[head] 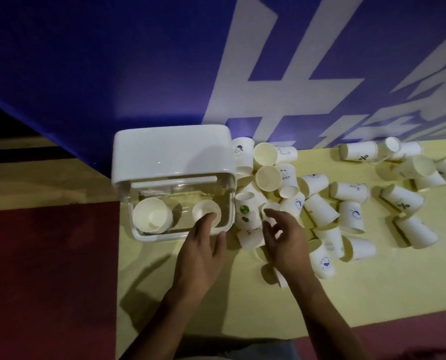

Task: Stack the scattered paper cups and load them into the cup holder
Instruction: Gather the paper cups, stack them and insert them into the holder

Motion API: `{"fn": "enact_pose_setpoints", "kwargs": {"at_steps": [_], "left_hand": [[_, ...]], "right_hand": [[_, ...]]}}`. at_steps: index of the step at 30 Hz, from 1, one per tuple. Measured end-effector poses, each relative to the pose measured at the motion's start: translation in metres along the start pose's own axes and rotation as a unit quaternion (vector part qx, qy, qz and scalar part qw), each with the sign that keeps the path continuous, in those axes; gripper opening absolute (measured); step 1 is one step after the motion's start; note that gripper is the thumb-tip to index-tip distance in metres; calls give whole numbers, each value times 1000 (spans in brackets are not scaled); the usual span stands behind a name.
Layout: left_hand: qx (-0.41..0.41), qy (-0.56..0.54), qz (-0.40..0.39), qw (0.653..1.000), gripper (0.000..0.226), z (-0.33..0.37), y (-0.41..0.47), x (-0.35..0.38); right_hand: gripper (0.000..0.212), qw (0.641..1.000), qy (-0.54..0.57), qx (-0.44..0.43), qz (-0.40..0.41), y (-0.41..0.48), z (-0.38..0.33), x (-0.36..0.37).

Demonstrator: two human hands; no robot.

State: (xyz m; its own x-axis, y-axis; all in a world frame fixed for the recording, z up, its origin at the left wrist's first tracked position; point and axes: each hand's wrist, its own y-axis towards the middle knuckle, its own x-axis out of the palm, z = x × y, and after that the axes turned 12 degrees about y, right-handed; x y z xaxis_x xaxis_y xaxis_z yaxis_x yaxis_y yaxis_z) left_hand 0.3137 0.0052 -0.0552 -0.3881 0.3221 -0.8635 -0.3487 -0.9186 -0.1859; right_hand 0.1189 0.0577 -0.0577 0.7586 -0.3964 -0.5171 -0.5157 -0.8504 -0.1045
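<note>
The yellow desk (216, 294) carries a white cup holder (172, 152) at its left end, and loose paper cups (320, 210) lie strewn to the holder's right. Two short stacks (151, 215) stand in the holder's clear bin. The left hand (198, 253) rests straight fingers on the right-hand stack (203, 210). The right hand (284, 240) hovers with its fingers spread over a nearby cup (270, 207), holding nothing. Loading looks barely begun; the next move would be to pinch that cup and nest it.
</note>
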Motion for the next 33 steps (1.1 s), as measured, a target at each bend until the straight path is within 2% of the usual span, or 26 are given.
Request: {"fn": "enact_pose_setpoints", "kwargs": {"at_steps": [4, 7, 10, 15, 22, 27, 33], "left_hand": [[63, -75, -6, 995, 41, 54, 20, 13], [119, -53, -5, 991, 48, 99, 39, 30], [141, -27, -27, 989, 54, 144, 57, 51], [188, 5, -73, 980, 59, 217, 86, 95], [217, 117, -133, 960, 77, 304, 136, 162], [235, 247, -152, 928, 83, 340, 165, 209], [225, 293, -158, 916, 77, 356, 186, 237]], "right_hand": [[27, 997, -8, 50, 59, -4, 24, -54], [22, 993, 1, 71, 90, -5, 42, -93], [20, 990, 15, 88, 112, -7, 61, -126], [21, 988, 12, 108, 114, 0, 99, -178], [22, 987, 15, 137, 84, 34, 150, -245], [23, 983, 9, 155, 97, 63, 178, -279], [17, 979, 5, 152, 132, 101, 202, -313]]}}
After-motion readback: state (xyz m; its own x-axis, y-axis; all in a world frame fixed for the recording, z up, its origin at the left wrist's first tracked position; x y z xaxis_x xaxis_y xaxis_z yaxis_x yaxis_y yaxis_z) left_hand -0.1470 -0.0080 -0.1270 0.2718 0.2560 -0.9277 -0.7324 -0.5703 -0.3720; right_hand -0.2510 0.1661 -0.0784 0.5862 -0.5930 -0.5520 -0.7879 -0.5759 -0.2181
